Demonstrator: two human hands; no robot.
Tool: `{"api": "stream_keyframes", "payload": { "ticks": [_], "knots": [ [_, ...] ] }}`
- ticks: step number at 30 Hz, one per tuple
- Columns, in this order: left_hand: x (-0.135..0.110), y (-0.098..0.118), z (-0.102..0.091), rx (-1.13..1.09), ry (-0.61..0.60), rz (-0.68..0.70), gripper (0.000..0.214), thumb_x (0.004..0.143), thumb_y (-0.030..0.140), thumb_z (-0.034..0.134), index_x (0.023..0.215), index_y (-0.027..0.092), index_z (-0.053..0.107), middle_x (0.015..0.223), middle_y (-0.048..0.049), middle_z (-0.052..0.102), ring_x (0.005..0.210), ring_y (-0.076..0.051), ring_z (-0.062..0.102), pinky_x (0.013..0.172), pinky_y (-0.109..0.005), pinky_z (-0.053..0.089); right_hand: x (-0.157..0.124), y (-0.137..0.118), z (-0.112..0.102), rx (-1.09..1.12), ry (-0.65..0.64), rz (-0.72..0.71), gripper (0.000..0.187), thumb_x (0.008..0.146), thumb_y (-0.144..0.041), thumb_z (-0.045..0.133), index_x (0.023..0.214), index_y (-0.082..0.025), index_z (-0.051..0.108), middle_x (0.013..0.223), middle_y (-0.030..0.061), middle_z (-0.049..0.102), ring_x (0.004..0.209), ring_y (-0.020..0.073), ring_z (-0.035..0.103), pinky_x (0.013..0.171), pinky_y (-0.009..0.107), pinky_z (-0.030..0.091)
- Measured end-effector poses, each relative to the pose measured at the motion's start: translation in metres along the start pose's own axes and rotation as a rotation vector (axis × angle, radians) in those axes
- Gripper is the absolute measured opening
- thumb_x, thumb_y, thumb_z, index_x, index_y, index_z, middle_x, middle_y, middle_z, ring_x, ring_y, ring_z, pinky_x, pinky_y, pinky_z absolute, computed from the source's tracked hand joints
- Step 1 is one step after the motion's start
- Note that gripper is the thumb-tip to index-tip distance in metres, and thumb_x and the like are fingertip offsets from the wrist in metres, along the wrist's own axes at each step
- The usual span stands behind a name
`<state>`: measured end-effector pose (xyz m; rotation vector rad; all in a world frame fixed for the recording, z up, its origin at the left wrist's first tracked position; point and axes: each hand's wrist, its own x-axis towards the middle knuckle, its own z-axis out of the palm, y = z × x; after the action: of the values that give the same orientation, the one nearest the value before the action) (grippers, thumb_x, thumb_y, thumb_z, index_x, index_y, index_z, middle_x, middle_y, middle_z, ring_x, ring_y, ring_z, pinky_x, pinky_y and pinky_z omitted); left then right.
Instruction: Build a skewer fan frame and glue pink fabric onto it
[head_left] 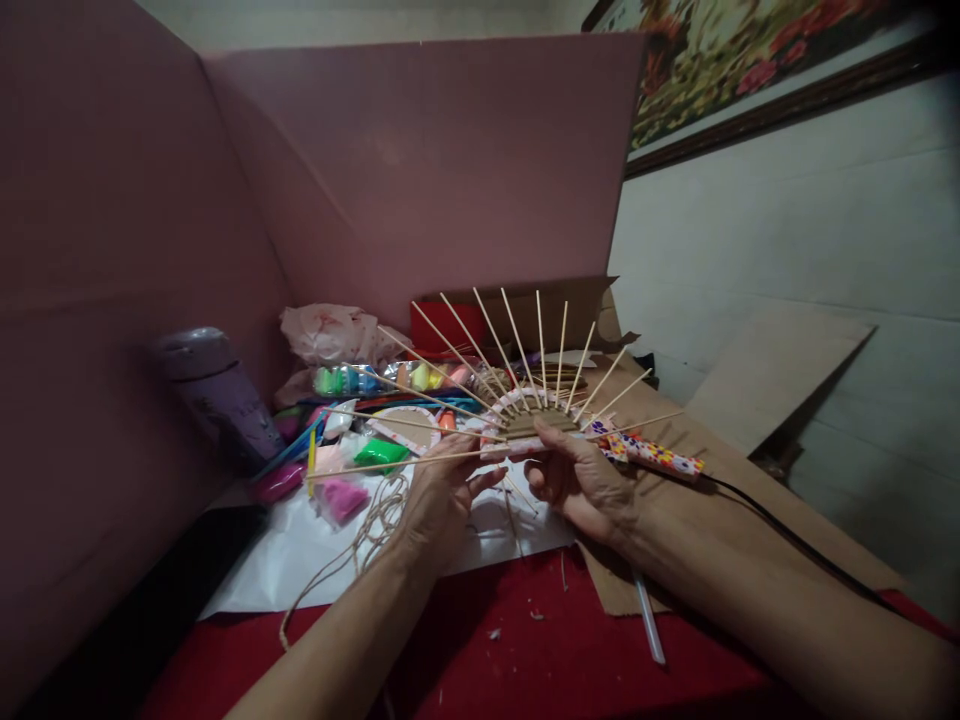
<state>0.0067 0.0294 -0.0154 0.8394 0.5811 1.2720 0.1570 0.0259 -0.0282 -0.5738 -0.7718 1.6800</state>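
Between my hands is a half-round cardboard piece [536, 425] with a pale patterned rim, held up above the table. Thin wooden sticks [538, 340] fan out from its curved edge, most pointing up and away. My left hand [446, 490] grips the left end of its straight edge, close to the lowest sticks. On the right, my right hand [581, 480] pinches the piece with the thumb lying over the front. Just beyond that hand is a glue gun [652, 452] in a flower pattern, its black cord trailing right. A second half-round piece [405, 430] lies behind my left hand.
Twine [379, 525] lies loose on a white sheet [270, 570] over the red cloth [480, 660]. Packets of coloured clay [382, 453], a lilac flask [221, 400] and a crumpled plastic bag [337, 335] stand left. A clear glue stick [649, 620] lies near right. Pink panels [427, 170] enclose the back.
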Motion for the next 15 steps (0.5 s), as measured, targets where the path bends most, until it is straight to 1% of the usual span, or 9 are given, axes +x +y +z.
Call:
{"api": "stream_keyframes", "payload": {
  "ticks": [4,7,9,12,15],
  "knots": [
    [0.0,0.005,0.003,-0.013,-0.06,0.04,0.017,0.069,0.017,0.057,0.084,0.013,0.063,0.088,-0.0066,0.064,0.078,-0.016,0.059,0.067,-0.027,0.048,-0.002,-0.001,0.002,-0.063,-0.019,0.017,0.025,0.073,-0.035,0.057,0.065,-0.012,0.06,0.06,0.0018,0.063,0.04,0.0062,0.049,0.035,0.017,0.031],
    [-0.001,0.01,0.007,-0.035,-0.113,0.051,0.019,0.071,0.019,0.055,0.086,0.013,0.064,0.091,-0.0078,0.064,0.082,-0.017,0.059,0.072,-0.028,0.047,-0.005,-0.002,0.006,-0.075,-0.05,0.039,0.024,0.074,-0.033,0.057,0.065,-0.011,0.061,0.058,0.0012,0.062,0.039,0.006,0.049,0.035,0.017,0.033],
    [-0.003,0.013,0.009,-0.038,-0.132,0.033,0.019,0.072,0.019,0.053,0.086,0.013,0.064,0.09,-0.0069,0.065,0.083,-0.018,0.059,0.072,-0.028,0.047,-0.007,-0.002,0.007,-0.069,-0.062,0.06,0.023,0.074,-0.032,0.057,0.062,-0.012,0.061,0.054,0.0,0.061,0.038,0.006,0.05,0.036,0.017,0.033],
    [-0.005,0.016,0.01,-0.023,-0.158,-0.029,0.018,0.072,0.017,0.053,0.086,0.013,0.064,0.087,-0.0065,0.066,0.077,-0.017,0.061,0.068,-0.028,0.047,-0.007,-0.002,0.008,-0.083,-0.079,0.077,0.027,0.077,-0.032,0.054,0.06,-0.012,0.06,0.048,0.0,0.059,0.037,0.0061,0.049,0.035,0.016,0.032],
    [-0.005,0.016,0.011,-0.04,-0.142,-0.067,0.018,0.071,0.017,0.054,0.085,0.012,0.063,0.082,-0.0063,0.066,0.071,-0.016,0.061,0.066,-0.026,0.047,-0.008,-0.002,0.008,-0.079,-0.079,0.074,0.027,0.076,-0.032,0.054,0.061,-0.012,0.061,0.052,0.0005,0.061,0.038,0.0059,0.05,0.034,0.016,0.032]
  ]
}}
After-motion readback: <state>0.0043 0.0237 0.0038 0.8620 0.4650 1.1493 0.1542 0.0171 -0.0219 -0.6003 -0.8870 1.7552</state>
